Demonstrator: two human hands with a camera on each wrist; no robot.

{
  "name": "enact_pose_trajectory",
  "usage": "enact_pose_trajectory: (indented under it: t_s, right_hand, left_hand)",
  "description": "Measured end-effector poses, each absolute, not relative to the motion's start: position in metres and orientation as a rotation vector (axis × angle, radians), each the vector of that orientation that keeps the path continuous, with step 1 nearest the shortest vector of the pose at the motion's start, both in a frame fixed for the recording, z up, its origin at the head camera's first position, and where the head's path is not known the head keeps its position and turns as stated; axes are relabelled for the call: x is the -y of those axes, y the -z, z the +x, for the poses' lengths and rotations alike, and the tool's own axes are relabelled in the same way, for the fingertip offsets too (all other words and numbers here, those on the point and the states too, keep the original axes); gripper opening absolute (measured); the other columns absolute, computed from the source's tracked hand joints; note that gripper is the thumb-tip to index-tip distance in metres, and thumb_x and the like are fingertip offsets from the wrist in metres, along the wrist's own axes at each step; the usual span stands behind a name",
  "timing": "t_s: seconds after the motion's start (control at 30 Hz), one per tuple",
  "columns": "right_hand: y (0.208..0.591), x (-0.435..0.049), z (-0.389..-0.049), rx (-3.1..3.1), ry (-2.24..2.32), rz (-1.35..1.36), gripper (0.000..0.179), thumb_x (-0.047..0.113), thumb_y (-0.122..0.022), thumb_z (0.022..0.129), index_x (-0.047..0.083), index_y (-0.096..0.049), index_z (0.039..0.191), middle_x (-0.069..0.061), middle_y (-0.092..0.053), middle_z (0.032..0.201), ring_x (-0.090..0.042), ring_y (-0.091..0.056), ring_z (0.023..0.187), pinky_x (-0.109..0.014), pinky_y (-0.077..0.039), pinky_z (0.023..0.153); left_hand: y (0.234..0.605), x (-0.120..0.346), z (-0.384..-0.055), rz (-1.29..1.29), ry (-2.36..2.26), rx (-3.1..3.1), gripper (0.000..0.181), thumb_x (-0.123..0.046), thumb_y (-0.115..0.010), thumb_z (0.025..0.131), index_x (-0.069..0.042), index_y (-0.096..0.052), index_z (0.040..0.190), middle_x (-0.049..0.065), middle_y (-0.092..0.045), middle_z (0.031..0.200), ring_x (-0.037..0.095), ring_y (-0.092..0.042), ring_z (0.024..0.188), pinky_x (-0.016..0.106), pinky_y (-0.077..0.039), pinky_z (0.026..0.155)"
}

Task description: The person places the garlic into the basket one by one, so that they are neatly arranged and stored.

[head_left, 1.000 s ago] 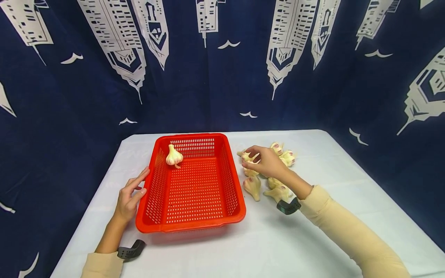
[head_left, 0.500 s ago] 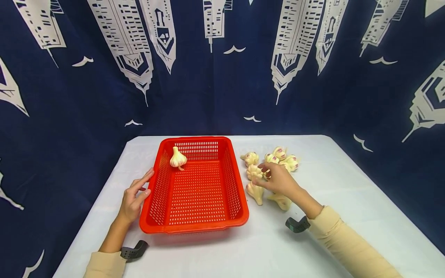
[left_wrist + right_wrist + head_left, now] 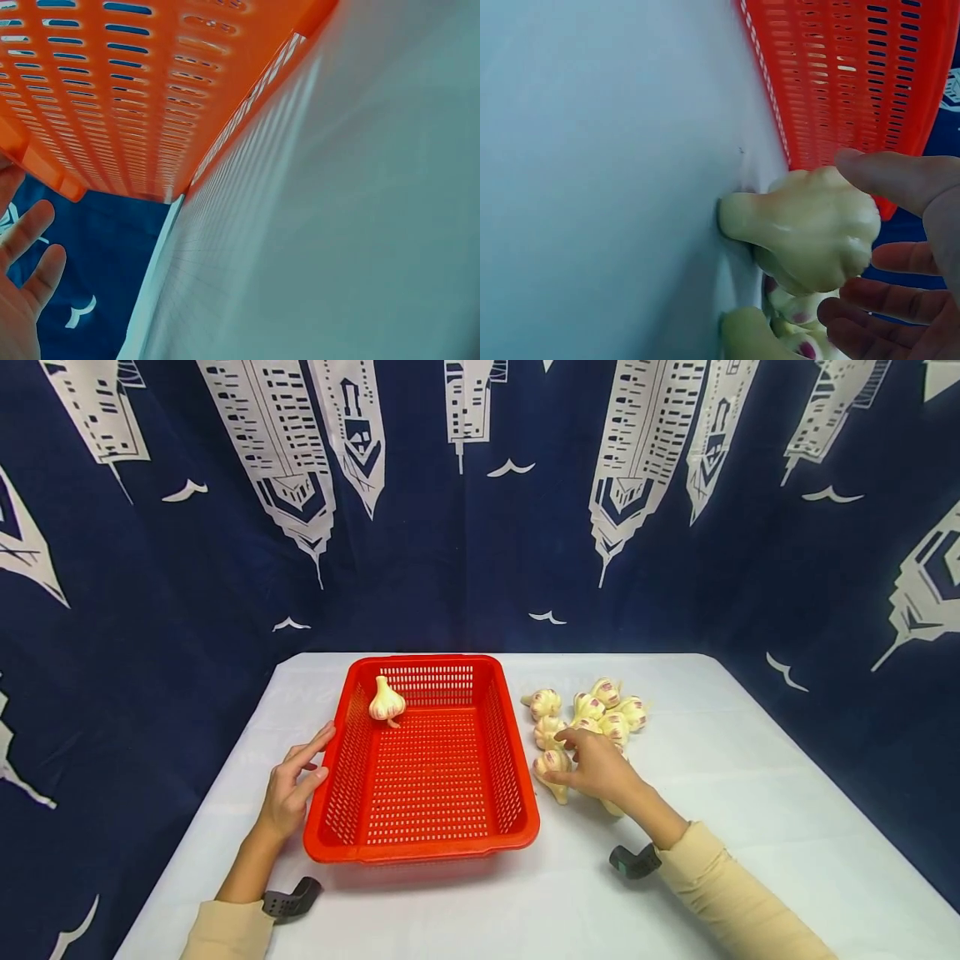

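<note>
A red perforated plastic basket (image 3: 420,777) stands on the white-covered table, with one garlic bulb (image 3: 387,702) in its far left corner. My left hand (image 3: 287,789) rests its fingers along the basket's left rim, fingers fairly straight. Right of the basket, my right hand (image 3: 600,764) hovers over a group of garlic bulbs (image 3: 588,706), thumb and fingers spread around the nearest bulb (image 3: 817,229). In the right wrist view the thumb tip is right at that bulb's side, while the fingers stand apart below it. Some bulbs are partly hidden beneath this hand.
The white table (image 3: 720,760) extends to the right and in front of the basket. A dark blue curtain (image 3: 450,568) with white printed buildings hangs behind. Each wrist wears a black band (image 3: 292,897).
My right hand has moved back from the farther bulbs toward the nearest one, exposing more of the group. The left hand keeps its place at the rim. The view has shifted slightly.
</note>
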State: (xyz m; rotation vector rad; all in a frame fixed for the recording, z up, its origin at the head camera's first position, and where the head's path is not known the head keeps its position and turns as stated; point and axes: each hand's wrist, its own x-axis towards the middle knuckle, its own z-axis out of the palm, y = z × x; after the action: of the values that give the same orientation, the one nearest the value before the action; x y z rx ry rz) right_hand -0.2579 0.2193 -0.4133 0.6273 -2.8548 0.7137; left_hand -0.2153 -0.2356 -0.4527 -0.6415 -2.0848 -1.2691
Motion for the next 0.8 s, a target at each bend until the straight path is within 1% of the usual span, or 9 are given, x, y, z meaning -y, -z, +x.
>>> enact_pose_trajectory:
  t_s: [0.17, 0.3, 0.4, 0.53, 0.6, 0.67, 0.8]
  right_hand:
    - [0.418, -0.217, -0.257, 2.857, -0.722, 0.637, 0.065, 0.033, -0.087, 0.074, -0.005, -0.063, 0.12, -0.013, -0.068, 0.097, -0.018, -0.06, 0.075, -0.031, -0.052, 0.063]
    - [0.422, -0.216, -0.256, 2.816, -0.714, 0.666, 0.063, 0.03, -0.087, 0.074, -0.006, -0.062, 0.119, -0.007, -0.064, 0.087, -0.018, -0.058, 0.073, -0.032, -0.05, 0.063]
    - [0.425, -0.216, -0.256, 2.79, -0.704, 0.671, 0.064, 0.028, -0.087, 0.074, -0.005, -0.06, 0.121, -0.005, -0.061, 0.083, -0.019, -0.055, 0.072, -0.034, -0.048, 0.062]
    - [0.429, -0.216, -0.255, 2.795, -0.689, 0.64, 0.068, 0.029, -0.085, 0.076, -0.004, -0.055, 0.127, -0.011, -0.066, 0.097, -0.023, -0.061, 0.081, -0.041, -0.052, 0.071]
    - [0.43, -0.215, -0.255, 2.799, -0.694, 0.624, 0.067, 0.029, -0.085, 0.076, -0.002, -0.055, 0.127, -0.014, -0.067, 0.103, -0.025, -0.062, 0.086, -0.043, -0.053, 0.076]
    - [0.431, -0.214, -0.254, 2.799, -0.7, 0.624, 0.064, 0.028, -0.085, 0.076, -0.001, -0.055, 0.124, -0.014, -0.067, 0.102, -0.025, -0.062, 0.085, -0.043, -0.053, 0.077]
    - [0.432, -0.212, -0.253, 2.8, -0.708, 0.628, 0.058, 0.028, -0.086, 0.076, 0.0, -0.056, 0.118, -0.01, -0.065, 0.093, -0.022, -0.058, 0.078, -0.038, -0.051, 0.071]
  left_hand:
    - [0.454, 0.235, -0.216, -0.638, 1.269, 2.072, 0.051, -0.001, -0.051, 0.083, 0.004, -0.059, 0.133, 0.018, -0.054, 0.14, 0.011, -0.053, 0.103, 0.021, -0.039, 0.079]
    - [0.454, 0.235, -0.217, -0.632, 1.273, 2.068, 0.052, -0.001, -0.052, 0.082, 0.003, -0.059, 0.133, 0.018, -0.054, 0.14, 0.012, -0.053, 0.103, 0.02, -0.039, 0.079]
    - [0.454, 0.233, -0.217, -0.625, 1.288, 2.056, 0.052, -0.001, -0.052, 0.082, 0.003, -0.06, 0.133, 0.017, -0.055, 0.139, 0.012, -0.053, 0.102, 0.02, -0.04, 0.078]
    - [0.455, 0.233, -0.217, -0.63, 1.289, 2.046, 0.052, 0.0, -0.052, 0.081, 0.004, -0.06, 0.132, 0.017, -0.055, 0.139, 0.011, -0.054, 0.102, 0.02, -0.04, 0.078]
    - [0.454, 0.233, -0.218, -0.634, 1.288, 2.045, 0.052, 0.0, -0.052, 0.081, 0.004, -0.06, 0.132, 0.017, -0.055, 0.139, 0.011, -0.054, 0.102, 0.02, -0.04, 0.078]
    - [0.455, 0.233, -0.218, -0.636, 1.285, 2.047, 0.052, 0.001, -0.052, 0.081, 0.004, -0.06, 0.132, 0.016, -0.055, 0.139, 0.011, -0.054, 0.102, 0.021, -0.04, 0.078]
    - [0.454, 0.234, -0.217, -0.646, 1.273, 2.074, 0.052, 0.0, -0.051, 0.083, 0.004, -0.058, 0.134, 0.018, -0.054, 0.14, 0.009, -0.052, 0.104, 0.023, -0.041, 0.078]
